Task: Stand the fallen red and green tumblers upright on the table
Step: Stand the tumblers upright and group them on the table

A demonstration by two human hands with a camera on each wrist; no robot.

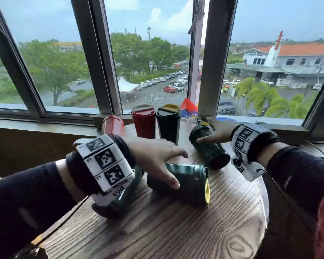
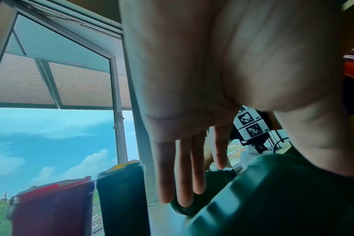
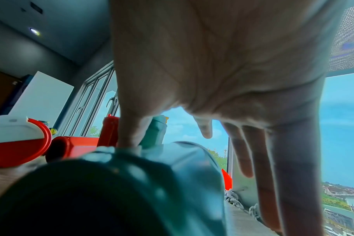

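Observation:
Three green tumblers lie on the round wooden table point(image 1: 157, 230). My left hand point(image 1: 173, 168) hovers open over the middle green tumbler point(image 1: 187, 186), whose yellow lid points right; the thumb touches its side and the fingers point(image 2: 184, 175) are straight. My right hand point(image 1: 204, 130) spans the far-right fallen green tumbler point(image 1: 211, 148). Its thumb rests on the near side and its straight fingers point(image 3: 261, 167) hang past the far side. The third green tumbler point(image 1: 120, 200) lies under my left wrist. A red tumbler point(image 1: 112, 126) lies fallen by the sill. A red tumbler point(image 1: 144, 121) and a green tumbler point(image 1: 168, 126) stand upright.
The table stands against a window sill point(image 1: 45, 126), with window frames point(image 1: 209, 75) right behind the upright tumblers. A red and blue cloth point(image 1: 189, 107) lies on the sill. Bare wood shows at the near side of the table. A cable point(image 1: 314, 146) runs along the right ledge.

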